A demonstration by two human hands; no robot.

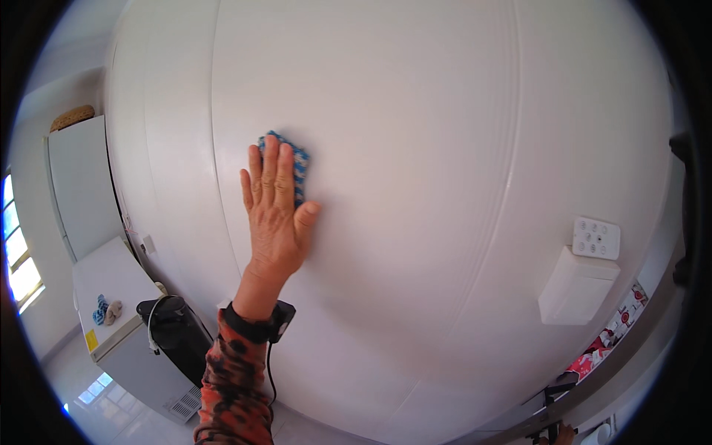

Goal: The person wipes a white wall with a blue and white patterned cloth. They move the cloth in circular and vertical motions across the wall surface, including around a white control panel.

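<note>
My left hand (273, 206) lies flat against a smooth white wall panel (378, 167), its fingers pointing up and its thumb spread to the right. Under the fingers it presses a folded blue-and-white patterned cloth (302, 167), which shows above and to the right of them. The palm is hidden. A black strap with a small black device (282, 322) circles the wrist, over a red-and-black patterned sleeve. At the bottom right rim, part of a hand (565, 434) appears beside dark objects; it is too cut off to tell whether it is my right hand.
A white switch box (578, 286) and a white remote control (596, 238) are on the wall at right. At left, a low white appliance (114, 272) bears crumpled cloths (107, 310) beside a black bin-like container (175, 328). A tall pale cabinet (83, 183) stands behind.
</note>
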